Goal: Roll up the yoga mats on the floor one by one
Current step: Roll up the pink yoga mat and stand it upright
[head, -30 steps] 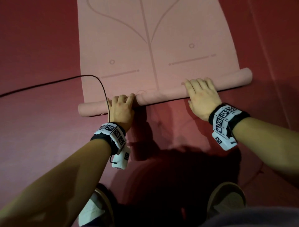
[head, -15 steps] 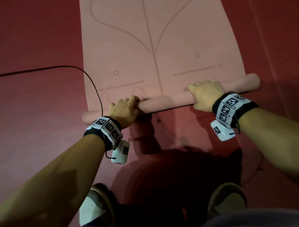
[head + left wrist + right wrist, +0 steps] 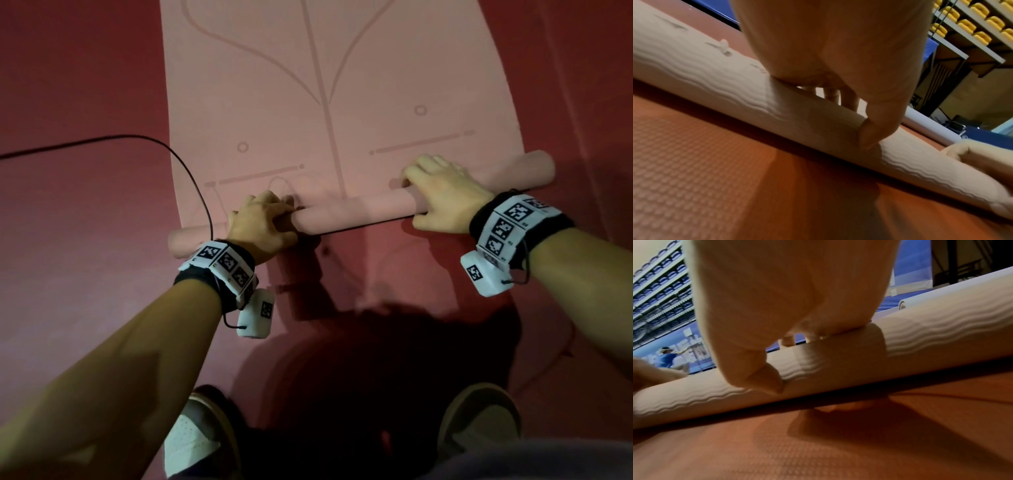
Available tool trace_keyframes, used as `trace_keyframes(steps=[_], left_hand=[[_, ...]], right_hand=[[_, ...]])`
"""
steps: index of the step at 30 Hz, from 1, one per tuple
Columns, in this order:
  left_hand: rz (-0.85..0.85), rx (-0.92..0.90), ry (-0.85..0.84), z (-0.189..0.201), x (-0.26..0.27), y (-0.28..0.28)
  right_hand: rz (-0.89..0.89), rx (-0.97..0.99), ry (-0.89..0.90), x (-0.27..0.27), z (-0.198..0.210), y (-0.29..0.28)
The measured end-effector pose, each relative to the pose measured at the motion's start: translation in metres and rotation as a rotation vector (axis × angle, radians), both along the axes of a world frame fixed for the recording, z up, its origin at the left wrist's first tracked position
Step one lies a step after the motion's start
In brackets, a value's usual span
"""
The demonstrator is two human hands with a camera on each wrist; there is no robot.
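Observation:
A pink yoga mat [image 3: 335,85] lies on the red floor, its near end wound into a thin roll [image 3: 356,209] that runs from lower left to upper right. My left hand [image 3: 263,224] grips the roll near its left end, fingers curled over the top and thumb on the near side. My right hand [image 3: 442,195] grips it right of centre in the same way. The left wrist view shows the thumb [image 3: 871,134] pressed on the ribbed roll [image 3: 719,84]. In the right wrist view the thumb [image 3: 764,378] also presses the roll [image 3: 920,344].
A black cable [image 3: 144,144] curves over the floor from the left to my left wrist. My two shoes [image 3: 195,442] stand just behind the roll. Red textured floor mats [image 3: 68,257] surround the pink mat. Another rolled mat [image 3: 904,304] lies farther off.
Both hands went from lying fairly flat on the roll to curling round it. The roll has travelled forward over the mat's printed lines.

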State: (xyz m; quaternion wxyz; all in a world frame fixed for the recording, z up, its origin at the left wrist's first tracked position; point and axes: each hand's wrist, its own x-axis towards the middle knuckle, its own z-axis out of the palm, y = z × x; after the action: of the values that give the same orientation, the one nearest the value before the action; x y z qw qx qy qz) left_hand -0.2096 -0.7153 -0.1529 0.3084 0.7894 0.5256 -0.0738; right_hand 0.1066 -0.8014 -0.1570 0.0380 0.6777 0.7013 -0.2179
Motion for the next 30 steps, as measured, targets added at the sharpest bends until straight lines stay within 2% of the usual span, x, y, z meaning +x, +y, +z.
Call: trace_keyframes(steps=[5, 10, 15, 22, 28, 30], left_hand=[[0.026, -0.018, -0.015, 0.005, 0.003, 0.004], [0.032, 0.030, 0.021, 0.004, 0.004, 0.006], [0.002, 0.098, 0.074, 0.002, 0.010, 0.007], [-0.010, 0.171, 0.142, 0.002, 0.020, 0.010], [0.055, 0.186, 0.122, 0.001, 0.023, 0.006], [0.051, 0.231, 0.123, -0.001, 0.022, 0.005]], right_hand=[[-0.028, 0.135, 0.015, 0.001, -0.001, -0.005], [-0.031, 0.088, 0.036, 0.001, 0.005, -0.002], [-0.136, 0.053, 0.076, 0.001, 0.010, 0.006], [-0.118, 0.076, 0.073, 0.004, 0.009, 0.011], [-0.082, 0.227, -0.013, 0.002, 0.004, 0.009], [-0.084, 0.212, -0.048, 0.001, 0.006, 0.012]])
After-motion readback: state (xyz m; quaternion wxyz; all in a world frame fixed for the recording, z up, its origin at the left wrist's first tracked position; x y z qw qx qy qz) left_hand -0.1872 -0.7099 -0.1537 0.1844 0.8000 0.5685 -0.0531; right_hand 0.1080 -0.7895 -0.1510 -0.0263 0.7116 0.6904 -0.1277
